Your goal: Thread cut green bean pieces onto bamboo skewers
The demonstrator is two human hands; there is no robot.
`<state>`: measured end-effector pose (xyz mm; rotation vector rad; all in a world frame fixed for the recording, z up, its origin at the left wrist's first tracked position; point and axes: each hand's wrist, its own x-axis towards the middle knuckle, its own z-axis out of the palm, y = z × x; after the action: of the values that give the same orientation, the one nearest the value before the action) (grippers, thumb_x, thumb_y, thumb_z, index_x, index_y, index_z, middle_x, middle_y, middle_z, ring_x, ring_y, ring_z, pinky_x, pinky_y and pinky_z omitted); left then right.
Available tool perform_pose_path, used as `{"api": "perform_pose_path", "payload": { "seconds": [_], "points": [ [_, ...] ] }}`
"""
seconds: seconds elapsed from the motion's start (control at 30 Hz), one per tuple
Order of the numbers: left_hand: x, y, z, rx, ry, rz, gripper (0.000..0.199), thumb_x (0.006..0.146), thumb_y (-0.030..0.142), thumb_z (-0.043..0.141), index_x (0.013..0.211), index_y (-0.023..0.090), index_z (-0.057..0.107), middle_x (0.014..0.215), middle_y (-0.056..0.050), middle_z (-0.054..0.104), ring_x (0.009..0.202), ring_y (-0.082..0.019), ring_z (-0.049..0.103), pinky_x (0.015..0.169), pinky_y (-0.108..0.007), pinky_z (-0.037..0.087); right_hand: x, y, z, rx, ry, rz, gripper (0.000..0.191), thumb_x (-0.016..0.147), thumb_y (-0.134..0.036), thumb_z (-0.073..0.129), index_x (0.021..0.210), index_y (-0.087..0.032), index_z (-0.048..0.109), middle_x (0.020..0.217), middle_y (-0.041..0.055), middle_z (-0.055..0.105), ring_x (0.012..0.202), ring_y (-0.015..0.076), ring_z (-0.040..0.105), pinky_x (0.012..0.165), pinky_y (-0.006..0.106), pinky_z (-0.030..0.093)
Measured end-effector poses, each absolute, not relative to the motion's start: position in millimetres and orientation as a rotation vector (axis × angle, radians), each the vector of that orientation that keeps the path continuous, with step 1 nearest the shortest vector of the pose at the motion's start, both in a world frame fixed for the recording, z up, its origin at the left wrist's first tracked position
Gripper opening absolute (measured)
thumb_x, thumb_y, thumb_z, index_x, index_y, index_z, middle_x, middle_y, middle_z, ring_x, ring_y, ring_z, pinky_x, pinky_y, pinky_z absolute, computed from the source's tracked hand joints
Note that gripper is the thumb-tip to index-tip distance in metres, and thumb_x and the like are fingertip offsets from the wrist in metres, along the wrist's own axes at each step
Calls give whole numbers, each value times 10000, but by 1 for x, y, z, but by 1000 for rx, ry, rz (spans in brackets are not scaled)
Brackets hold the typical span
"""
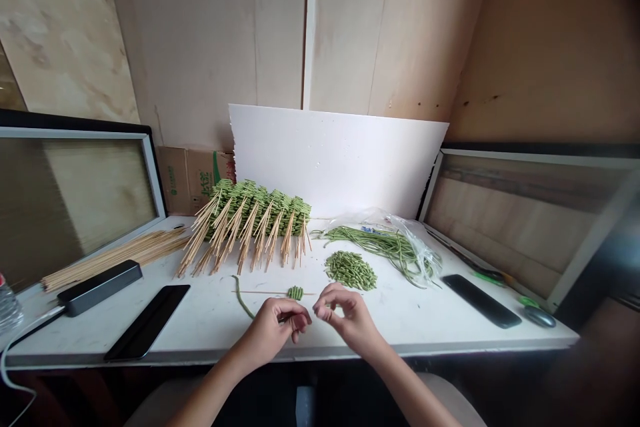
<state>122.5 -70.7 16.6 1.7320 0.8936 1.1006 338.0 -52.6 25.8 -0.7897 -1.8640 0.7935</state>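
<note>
My left hand (277, 328) is closed, fingers curled, at the front of the white table. A long green bean (241, 299) runs from the tabletop into this hand, its near end hidden by the fingers. Close beside it, my right hand (346, 317) has thumb and fingertips pinched together; whatever is between them is too small to make out. Just beyond both hands lies a thin wooden skewer (265, 291) with a short row of cut bean pieces (295, 293) on it. A heap of cut bean pieces (351, 270) sits past my right hand.
Stacked bean skewers (260, 213) stand at the back left, beside loose skewers (125, 250). Whole long beans (373, 240) lie in a clear plastic bag (425, 257). A black power bank-like box (103, 287), two phones (149, 321) (481, 300) and a mouse (540, 316) flank the work area.
</note>
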Motion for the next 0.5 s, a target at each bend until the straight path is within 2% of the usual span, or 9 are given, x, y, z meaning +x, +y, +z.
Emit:
{"api": "perform_pose_path", "payload": {
  "seconds": [0.07,0.13,0.3,0.37,0.5],
  "points": [
    [120,-66,14,1734,948,1105,328,960,416,614,912,142,787,739,-43,646,538,-111,537,558,-253,461,349,-39,19,-963,-1873,561,341,905,-579,688,864,-262,806,848,76,702,908,277,595,835,407,470],
    [118,-64,14,1788,1027,1129,396,985,473,574,979,147,798,773,-55,640,620,-137,564,601,-261,466,360,-24,7,-1132,-1904,359,389,915,-603,656,827,-259,812,796,76,678,867,286,561,869,450,452],
    [121,-69,17,1907,1098,1131,402,1028,452,493,1147,185,768,950,-97,678,866,-203,641,777,-306,512,375,-2,-23,-1261,-1970,212,474,980,-601,540,867,-231,814,822,92,688,880,298,558,824,430,460],
    [122,-70,15,1878,1087,1107,397,1030,439,483,1196,188,743,981,-100,696,831,-192,638,776,-314,523,377,0,-26,-1248,-1981,216,492,1008,-583,494,874,-224,804,828,91,693,884,295,567,843,434,459],
    [123,-67,9,1737,1070,1093,392,990,414,554,1245,145,681,919,-95,733,705,-176,646,731,-341,547,375,-5,-13,-1179,-1913,298,530,1057,-545,396,944,-203,784,843,89,715,853,275,602,924,474,436]
  ]
}}
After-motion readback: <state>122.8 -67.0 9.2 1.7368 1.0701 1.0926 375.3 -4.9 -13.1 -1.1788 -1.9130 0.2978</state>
